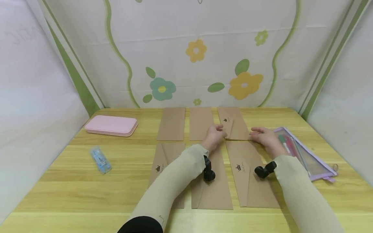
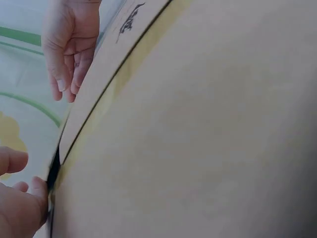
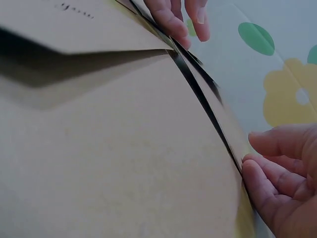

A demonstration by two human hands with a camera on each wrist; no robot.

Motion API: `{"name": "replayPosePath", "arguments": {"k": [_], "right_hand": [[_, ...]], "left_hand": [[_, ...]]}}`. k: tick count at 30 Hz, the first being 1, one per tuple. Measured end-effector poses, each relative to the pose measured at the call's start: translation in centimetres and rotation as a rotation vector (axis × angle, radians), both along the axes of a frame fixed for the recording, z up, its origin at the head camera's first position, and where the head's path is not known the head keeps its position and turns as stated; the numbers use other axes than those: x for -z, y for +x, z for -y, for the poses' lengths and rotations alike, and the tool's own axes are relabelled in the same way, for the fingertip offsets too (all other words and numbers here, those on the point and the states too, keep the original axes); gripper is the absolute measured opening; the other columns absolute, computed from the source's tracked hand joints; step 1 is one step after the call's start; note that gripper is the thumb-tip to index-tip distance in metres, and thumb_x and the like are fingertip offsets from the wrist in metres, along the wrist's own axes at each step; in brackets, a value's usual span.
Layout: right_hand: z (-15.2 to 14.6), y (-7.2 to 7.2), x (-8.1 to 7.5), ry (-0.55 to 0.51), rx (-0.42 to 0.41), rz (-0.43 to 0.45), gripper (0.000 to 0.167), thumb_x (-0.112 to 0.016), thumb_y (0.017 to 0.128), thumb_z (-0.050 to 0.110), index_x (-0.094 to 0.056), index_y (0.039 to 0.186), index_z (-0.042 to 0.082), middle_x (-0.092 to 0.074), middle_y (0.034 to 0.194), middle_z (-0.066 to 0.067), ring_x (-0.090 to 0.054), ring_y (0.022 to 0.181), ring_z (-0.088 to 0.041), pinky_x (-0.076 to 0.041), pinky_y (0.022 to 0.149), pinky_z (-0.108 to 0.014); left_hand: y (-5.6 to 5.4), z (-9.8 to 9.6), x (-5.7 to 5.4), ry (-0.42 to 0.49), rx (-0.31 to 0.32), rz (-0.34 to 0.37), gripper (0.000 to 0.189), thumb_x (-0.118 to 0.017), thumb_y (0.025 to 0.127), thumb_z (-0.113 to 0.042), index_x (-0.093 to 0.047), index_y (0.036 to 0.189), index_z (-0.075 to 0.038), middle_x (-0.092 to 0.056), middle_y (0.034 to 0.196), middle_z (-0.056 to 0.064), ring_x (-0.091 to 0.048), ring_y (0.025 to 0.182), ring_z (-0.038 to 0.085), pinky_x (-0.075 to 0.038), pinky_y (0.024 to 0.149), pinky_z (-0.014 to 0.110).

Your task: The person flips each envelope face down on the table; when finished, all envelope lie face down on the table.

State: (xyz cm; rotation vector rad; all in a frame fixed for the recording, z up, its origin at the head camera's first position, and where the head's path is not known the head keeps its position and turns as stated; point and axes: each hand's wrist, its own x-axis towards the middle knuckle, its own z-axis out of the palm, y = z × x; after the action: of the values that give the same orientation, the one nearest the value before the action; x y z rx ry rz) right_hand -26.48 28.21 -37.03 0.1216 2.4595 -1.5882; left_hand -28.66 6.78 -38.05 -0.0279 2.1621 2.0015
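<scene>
- brown, the far right envelope [image 1: 240, 127] lies between the left hand [image 1: 215, 136], at its near left corner, and the right hand [image 1: 267, 141], at its near right corner.
- the hands are apart, fingertips at the paper's edges, thumbs clear, neither clamped.
- the step in hand looks like lining this envelope up with the other envelopes [image 1: 171, 124]; the next move likely calls for light, even touches that spare the near right envelope [image 1: 259, 191].
- farther out on the bench [image 1: 64, 194]: mesh pouch [image 1: 313, 156] right, pink case [image 1: 111, 125] and blue packet [image 1: 100, 160] left.
</scene>
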Motion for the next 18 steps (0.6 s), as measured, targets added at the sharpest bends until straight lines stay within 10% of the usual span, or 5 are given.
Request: {"name": "replayPosePath", "arguments": {"k": [18], "right_hand": [[2.1,-0.2,0.1,0.046,-0.068,-0.073,0.058,-0.057,0.091,0.017,-0.033,0.140,-0.004,-0.044,0.135,-0.027,-0.052,0.088,0.006,-0.046,0.079,-0.014]], "left_hand": [[-0.3,0.5,-0.7,0.265,-0.086,-0.072,0.042,-0.056,0.081,0.011,-0.058,0.121,-0.002,-0.061,0.110,0.006,-0.057,0.101,0.014,-0.049,0.086,0.024]]}}
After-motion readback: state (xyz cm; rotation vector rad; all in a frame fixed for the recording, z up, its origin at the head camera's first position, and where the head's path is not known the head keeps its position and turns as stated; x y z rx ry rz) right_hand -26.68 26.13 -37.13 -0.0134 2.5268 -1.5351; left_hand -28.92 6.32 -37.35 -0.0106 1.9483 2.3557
